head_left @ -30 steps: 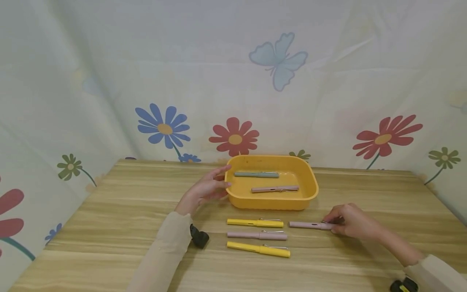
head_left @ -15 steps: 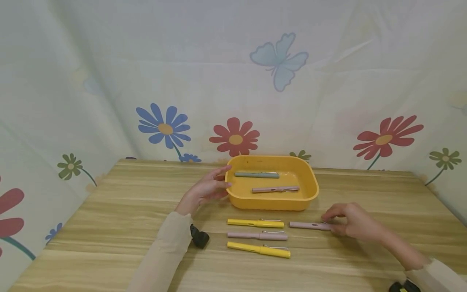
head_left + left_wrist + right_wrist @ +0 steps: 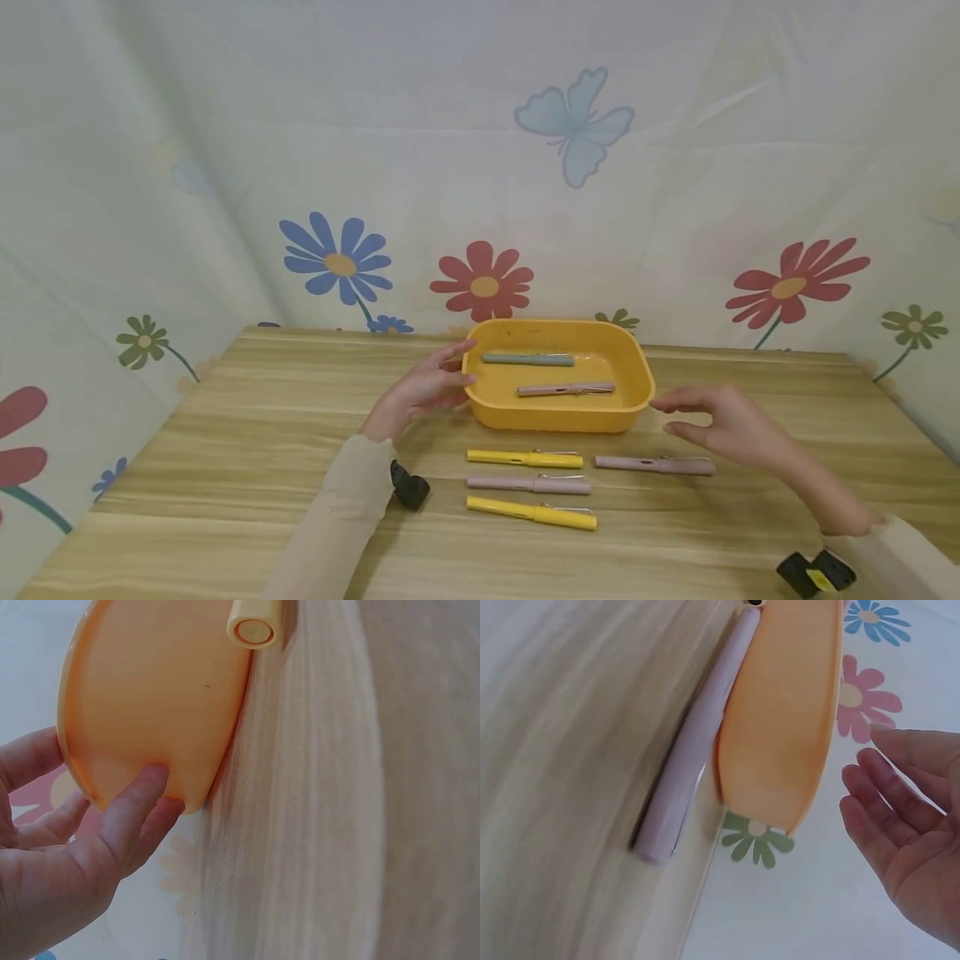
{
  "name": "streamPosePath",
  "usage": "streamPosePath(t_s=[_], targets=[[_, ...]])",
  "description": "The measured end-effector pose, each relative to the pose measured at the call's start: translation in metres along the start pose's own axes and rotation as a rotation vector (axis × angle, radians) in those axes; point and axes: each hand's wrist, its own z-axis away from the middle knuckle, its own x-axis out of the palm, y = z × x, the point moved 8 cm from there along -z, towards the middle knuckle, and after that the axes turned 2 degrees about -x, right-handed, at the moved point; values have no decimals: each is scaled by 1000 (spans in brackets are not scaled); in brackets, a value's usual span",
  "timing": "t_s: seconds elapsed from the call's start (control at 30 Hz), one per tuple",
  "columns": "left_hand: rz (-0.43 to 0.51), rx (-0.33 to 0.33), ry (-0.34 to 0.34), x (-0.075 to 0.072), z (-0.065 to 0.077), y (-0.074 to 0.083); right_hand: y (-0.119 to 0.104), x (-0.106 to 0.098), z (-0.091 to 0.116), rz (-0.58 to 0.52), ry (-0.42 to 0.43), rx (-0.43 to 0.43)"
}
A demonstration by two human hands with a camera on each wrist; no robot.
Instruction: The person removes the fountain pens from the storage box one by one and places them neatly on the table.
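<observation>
In the head view, my left hand (image 3: 423,390) rests on the left end of the yellow plastic basket (image 3: 555,421). Its fingers lie fairly straight against the outer wall and rim, as the left wrist view also shows. My right hand (image 3: 738,427) hovers by the basket's front right corner, thumb and fingers apart, holding nothing. Just below it lies a capped lilac pen (image 3: 652,465) with a wire clip. Inside the basket are a green pen (image 3: 528,359) and a dusky pink pen (image 3: 566,389).
In front of the basket lie a yellow pen (image 3: 525,458), a second lilac pen (image 3: 528,483) and another yellow pen (image 3: 531,512), roughly parallel. Behind the wooden table (image 3: 247,467) hangs a flowered curtain (image 3: 390,150).
My right hand has let go of the right-hand lilac pen, risen and moved back toward the basket's right corner. That pen stays on the table. My left hand has not moved.
</observation>
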Motion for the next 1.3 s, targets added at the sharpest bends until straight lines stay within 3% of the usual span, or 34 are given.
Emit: streamPosePath(t_s=[0.17,0.43,0.7,0.9,1.13,1.3], targets=[[4,-2,6,-2,0,-1,-3,5,-17,-42,-11,28],[14,-7,0,-2,0,1,-4,20,-46,-114,-10,-18],[15,-12,5,-1,0,1,4,42,-68,-141,-103,38],[21,-2,-12,1,0,1,8,58,-80,-168,-172,20],[19,1,-21,2,3,2,13,74,-90,-71,-205,-28],[26,-7,-14,2,3,1,17,80,-95,-31,-235,-17]])
